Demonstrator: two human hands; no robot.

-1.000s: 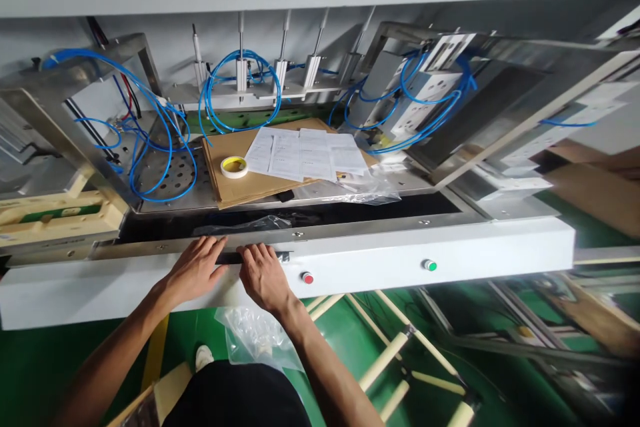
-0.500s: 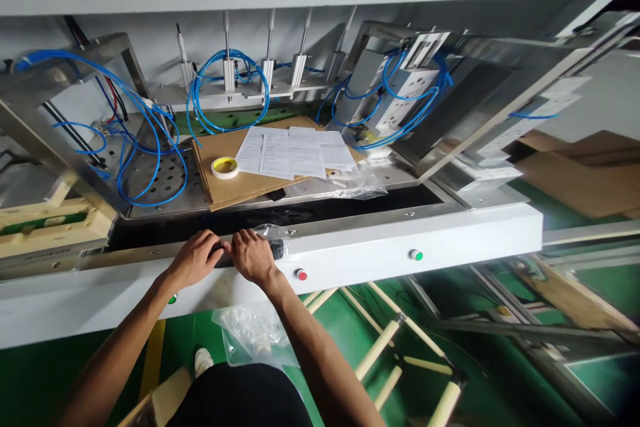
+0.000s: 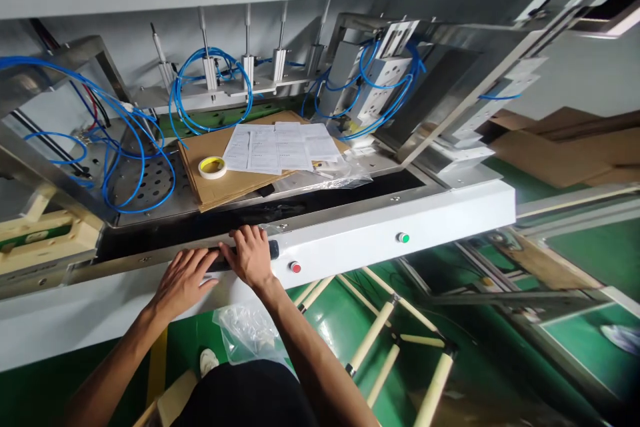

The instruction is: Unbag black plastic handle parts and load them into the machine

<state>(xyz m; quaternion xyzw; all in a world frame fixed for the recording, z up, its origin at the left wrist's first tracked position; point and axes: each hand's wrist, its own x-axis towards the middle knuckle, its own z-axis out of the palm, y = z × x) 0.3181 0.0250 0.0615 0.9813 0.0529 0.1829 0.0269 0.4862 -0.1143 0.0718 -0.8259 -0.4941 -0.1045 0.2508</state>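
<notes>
A dark, long object (image 3: 273,249) lies along the front ledge of the machine; its kind is unclear because my hands cover most of it. My right hand (image 3: 250,259) is closed over it, fingers bent across its top and thumb pointing left. To the left, my left hand (image 3: 181,282) lies flat on the white front beam (image 3: 350,240), fingers stretched and thumb apart, its fingertips near the object's left end. A clear plastic bag (image 3: 250,330) hangs below the beam under my hands.
Behind the ledge, cardboard sheets (image 3: 200,190) carry printed papers (image 3: 280,150) and a tape roll (image 3: 212,167). Blue air hoses (image 3: 175,90) coil around cylinders. A red button (image 3: 295,267) and green button (image 3: 403,238) sit on the beam. A pipe frame (image 3: 373,333) stands below.
My left hand has slid left and opened out flat from a bent-finger hold. My right hand stays on the dark object. The camera view has shifted a little to the right.
</notes>
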